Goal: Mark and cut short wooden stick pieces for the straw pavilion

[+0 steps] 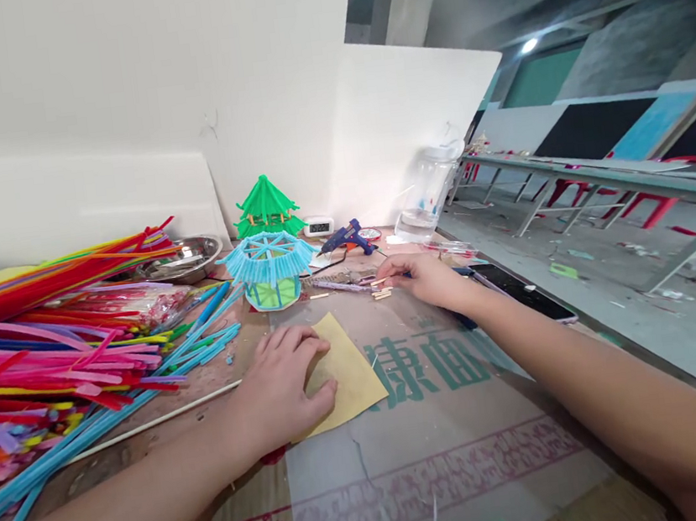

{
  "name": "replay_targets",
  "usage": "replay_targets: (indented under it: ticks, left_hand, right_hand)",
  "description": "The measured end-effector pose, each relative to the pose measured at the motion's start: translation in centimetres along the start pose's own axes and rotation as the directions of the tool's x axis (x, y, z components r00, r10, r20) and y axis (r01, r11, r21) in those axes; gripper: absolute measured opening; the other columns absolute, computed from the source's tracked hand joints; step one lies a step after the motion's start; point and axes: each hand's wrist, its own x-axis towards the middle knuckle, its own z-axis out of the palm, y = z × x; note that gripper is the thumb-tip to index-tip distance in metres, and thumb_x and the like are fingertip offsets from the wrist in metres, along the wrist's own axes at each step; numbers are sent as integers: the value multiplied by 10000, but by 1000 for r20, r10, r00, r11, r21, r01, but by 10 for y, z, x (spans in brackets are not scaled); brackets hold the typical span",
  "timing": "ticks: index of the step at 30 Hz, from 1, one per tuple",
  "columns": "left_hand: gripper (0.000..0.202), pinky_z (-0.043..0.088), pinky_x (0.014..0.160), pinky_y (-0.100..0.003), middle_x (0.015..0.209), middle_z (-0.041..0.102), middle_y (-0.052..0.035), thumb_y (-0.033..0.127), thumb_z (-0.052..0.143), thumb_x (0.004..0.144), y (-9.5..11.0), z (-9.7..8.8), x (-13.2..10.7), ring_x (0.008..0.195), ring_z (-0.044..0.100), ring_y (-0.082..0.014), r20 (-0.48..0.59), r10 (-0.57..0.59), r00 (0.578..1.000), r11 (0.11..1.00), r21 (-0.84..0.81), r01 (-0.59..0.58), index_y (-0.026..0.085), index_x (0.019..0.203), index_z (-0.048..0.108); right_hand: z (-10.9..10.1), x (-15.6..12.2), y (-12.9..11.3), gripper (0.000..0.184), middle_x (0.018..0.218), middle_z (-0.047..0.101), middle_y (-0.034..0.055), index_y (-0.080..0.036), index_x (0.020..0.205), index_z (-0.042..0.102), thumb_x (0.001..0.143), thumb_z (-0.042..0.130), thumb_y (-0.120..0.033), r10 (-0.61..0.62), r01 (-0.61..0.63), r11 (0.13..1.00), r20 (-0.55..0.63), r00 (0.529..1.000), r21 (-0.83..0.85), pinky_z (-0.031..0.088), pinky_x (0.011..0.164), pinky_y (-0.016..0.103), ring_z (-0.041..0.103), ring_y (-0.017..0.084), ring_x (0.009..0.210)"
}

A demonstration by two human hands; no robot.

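My left hand (284, 387) lies spread on a square yellow sheet (351, 378), which looks like sandpaper or stiff paper. Farther forward, my right hand (426, 278) pinches a short wooden stick (378, 281) between thumb and fingertips. Just below those fingers is a small group of similar short wooden sticks (383, 294). Beyond my left hand stands a small pavilion model, with a light-blue lower roof (268, 257) and a green tiered roof (266, 207). A long thin wooden stick (158, 419) runs out from beside my left wrist.
Bundles of coloured pipe cleaners (61, 355) fill the left side, near a metal bowl (187, 262). At the back are a small digital clock (318, 227), a blue glue gun (349, 237) and a clear plastic jar (425, 196). A phone (522, 290) lies by the right table edge.
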Motion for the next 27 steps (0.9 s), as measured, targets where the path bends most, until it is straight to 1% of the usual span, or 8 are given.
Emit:
replay_targets:
  ticks: [4, 8, 13, 16, 19, 21, 24, 27]
  left_hand:
    - [362, 373, 1023, -512, 1261, 561, -96, 355, 582, 830, 0, 0, 0, 1202, 491, -290, 6, -2, 1000, 1000, -2, 2, 202, 1157, 609]
    - [366, 375, 1010, -513, 1241, 564, -89, 354, 587, 825, 1, 0, -1, 1190, 492, -292, -8, 0, 1000, 1000, -2, 0, 207, 1160, 609]
    - [362, 358, 1021, -513, 1237, 560, -93, 334, 589, 818, 2, -1, -1, 1191, 486, -292, -15, -3, 1000, 1000, -19, 3, 203, 1155, 611]
    - [347, 366, 1011, -502, 1217, 568, -87, 325, 590, 813, 3, -1, -1, 1175, 495, -284, -23, -4, 1000, 1000, -23, 3, 201, 1137, 616]
    - [331, 376, 999, -486, 1194, 577, -72, 319, 587, 810, 4, -1, -2, 1162, 501, -273, -36, -4, 999, 1000, -19, 3, 212, 1122, 618]
    - [330, 370, 1003, -487, 1195, 576, -69, 314, 584, 808, 4, -1, -2, 1164, 498, -272, -43, -5, 999, 1000, -16, 4, 214, 1120, 617]
    - [339, 370, 1005, -481, 1201, 573, -71, 313, 593, 798, 4, 1, -2, 1164, 496, -271, -46, -4, 999, 1000, -12, 4, 211, 1121, 613]
    - [349, 367, 1010, -477, 1205, 570, -72, 318, 597, 799, 3, 1, -2, 1165, 495, -269, -40, -5, 999, 1000, -15, 5, 213, 1131, 608]
  right_hand:
    - [2, -5, -3, 103, 836, 722, 61, -162, 884, 699, 846, 609, -194, 14, -13, 996, 17, 1000, -85, 488, 733, 314, 654, 205, 774]
    - [-4, -5, -9, 171, 945, 713, 113, -145, 981, 713, 829, 636, -162, 7, -8, 982, -5, 1000, -191, 462, 770, 342, 635, 248, 856]
    - [-11, -11, -33, 147, 889, 738, 71, -174, 966, 723, 885, 604, -201, -40, 60, 974, 92, 995, -218, 476, 703, 302, 664, 224, 791]
    - [-1, -16, -50, 170, 940, 747, 65, -182, 989, 724, 893, 584, -172, -95, 127, 964, 145, 985, -234, 478, 726, 294, 674, 218, 819]
    - [15, -11, -62, 247, 1002, 745, 93, -162, 1072, 713, 883, 561, -113, -136, 175, 949, 159, 978, -261, 471, 754, 307, 674, 232, 850]
    - [26, 1, -66, 267, 1042, 735, 104, -163, 1098, 709, 891, 551, -104, -163, 198, 942, 149, 975, -269, 459, 804, 322, 663, 248, 918]
    - [40, 26, -67, 236, 1070, 716, 113, -170, 1081, 719, 898, 575, -130, -190, 218, 938, 127, 974, -270, 431, 853, 337, 628, 269, 1005]
    - [56, 50, -63, 179, 1008, 702, 118, -155, 1016, 734, 872, 627, -147, -190, 215, 944, 120, 974, -251, 420, 796, 323, 621, 260, 937]
